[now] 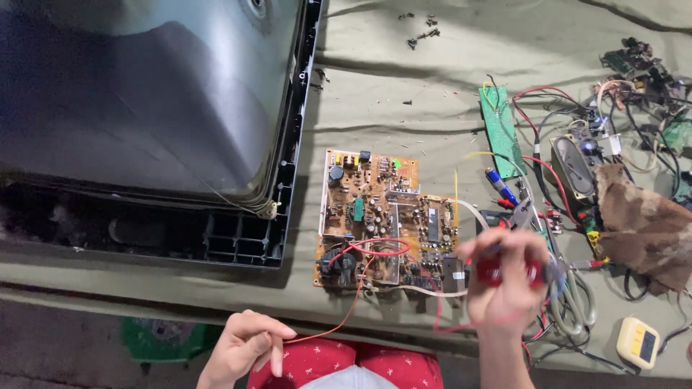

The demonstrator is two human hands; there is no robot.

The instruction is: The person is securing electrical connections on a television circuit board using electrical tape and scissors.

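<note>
Left hand (245, 346) pinching thin red wire (339, 328), right hand (504, 277) blurred, brown circuit board (386, 220)

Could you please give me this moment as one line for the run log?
left hand: pinching thin red wire | right hand: gripping red tool, blurred | brown circuit board: flat on green cloth

A glossy glass tube (144, 94) sits in a matt black plastic frame (288, 180); the olive cloth (389, 86) looks creased and dull (a brown rag (641, 223) looks rougher).
</note>
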